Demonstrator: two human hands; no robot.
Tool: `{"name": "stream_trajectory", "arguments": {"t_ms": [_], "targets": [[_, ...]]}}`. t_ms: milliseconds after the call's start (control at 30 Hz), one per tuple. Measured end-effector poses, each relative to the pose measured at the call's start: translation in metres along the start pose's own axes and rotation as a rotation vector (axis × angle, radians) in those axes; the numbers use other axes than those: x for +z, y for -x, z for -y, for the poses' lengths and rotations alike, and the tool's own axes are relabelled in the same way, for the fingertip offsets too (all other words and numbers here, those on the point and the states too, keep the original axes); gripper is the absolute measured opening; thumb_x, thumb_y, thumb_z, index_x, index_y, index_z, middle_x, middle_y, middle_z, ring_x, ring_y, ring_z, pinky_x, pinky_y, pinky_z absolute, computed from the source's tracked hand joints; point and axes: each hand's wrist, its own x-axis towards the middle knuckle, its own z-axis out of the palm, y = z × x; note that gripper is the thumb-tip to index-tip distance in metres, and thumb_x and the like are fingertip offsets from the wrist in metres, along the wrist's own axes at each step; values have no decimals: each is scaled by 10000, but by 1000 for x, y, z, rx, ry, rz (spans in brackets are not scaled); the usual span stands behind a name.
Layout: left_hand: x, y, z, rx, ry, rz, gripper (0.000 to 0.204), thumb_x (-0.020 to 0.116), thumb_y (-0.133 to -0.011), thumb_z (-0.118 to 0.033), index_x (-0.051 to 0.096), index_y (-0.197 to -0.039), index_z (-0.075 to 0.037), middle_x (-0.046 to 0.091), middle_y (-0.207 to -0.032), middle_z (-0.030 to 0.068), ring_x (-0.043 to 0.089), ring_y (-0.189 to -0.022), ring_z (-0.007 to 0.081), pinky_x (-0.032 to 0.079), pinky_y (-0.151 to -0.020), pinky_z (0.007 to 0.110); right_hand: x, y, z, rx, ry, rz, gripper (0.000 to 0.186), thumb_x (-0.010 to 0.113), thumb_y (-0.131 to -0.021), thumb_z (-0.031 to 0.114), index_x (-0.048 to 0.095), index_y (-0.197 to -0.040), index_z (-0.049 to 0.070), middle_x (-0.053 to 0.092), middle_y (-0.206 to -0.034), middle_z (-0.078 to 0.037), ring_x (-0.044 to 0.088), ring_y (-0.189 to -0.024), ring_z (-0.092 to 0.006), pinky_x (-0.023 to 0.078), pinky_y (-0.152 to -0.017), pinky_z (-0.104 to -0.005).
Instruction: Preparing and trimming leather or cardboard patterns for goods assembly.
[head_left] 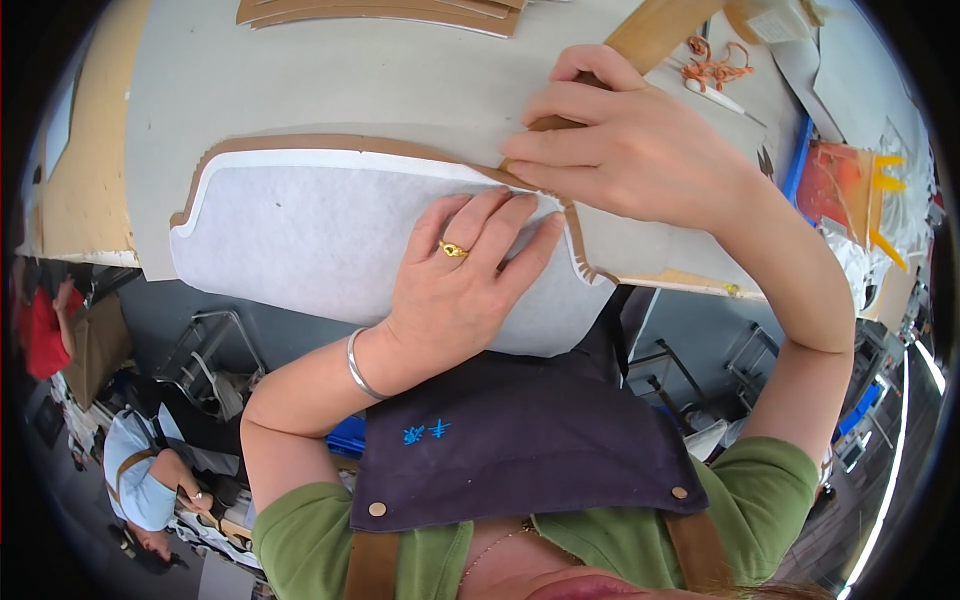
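Observation:
A large curved panel [290, 220], whitish on top with a brown edge strip along its far side, lies at the table's front edge and partly overhangs it. My left hand [460, 275] rests on the panel's right part, its fingers spread and pressing down. Small cuts show in the brown edge at the panel's right corner. Just beyond that edge, my right hand [635, 150] is closed round a wooden tool [660, 35]. Its broad end points up and away, and its narrow end comes near the brown edge; my fingers partly hide it.
Brown sheets [385, 12] are stacked at the far side of the grey tabletop [350, 85]. To the right lie orange cord [715, 68], a white-handled awl [715, 97] and a jar [775, 18]. An orange-red container [838, 185] stands farther right. Another person [145, 470] is at lower left.

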Motion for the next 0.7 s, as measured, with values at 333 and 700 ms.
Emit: {"name": "stream_trajectory", "arguments": {"t_ms": [333, 700], "targets": [[2, 1, 2, 16, 19, -17, 434, 723, -707, -100, 694, -1138, -124, 577, -1184, 60, 539, -1128, 241, 423, -929, 386, 29, 6, -6, 426, 99, -270, 257, 664, -748, 52, 715, -997, 93, 690, -1028, -7, 587, -1014, -228, 440, -937, -386], [1, 0, 1, 17, 58, 13, 470, 741, -739, -119, 639, -1195, -73, 582, -1224, 53, 527, -1164, 243, 404, -953, 396, 42, 30, 104, 1070, -261, -568, 245, 717, -767, 63, 685, -1010, 69, 672, -839, -80, 670, -746, -235, 543, -629, -341]]}}
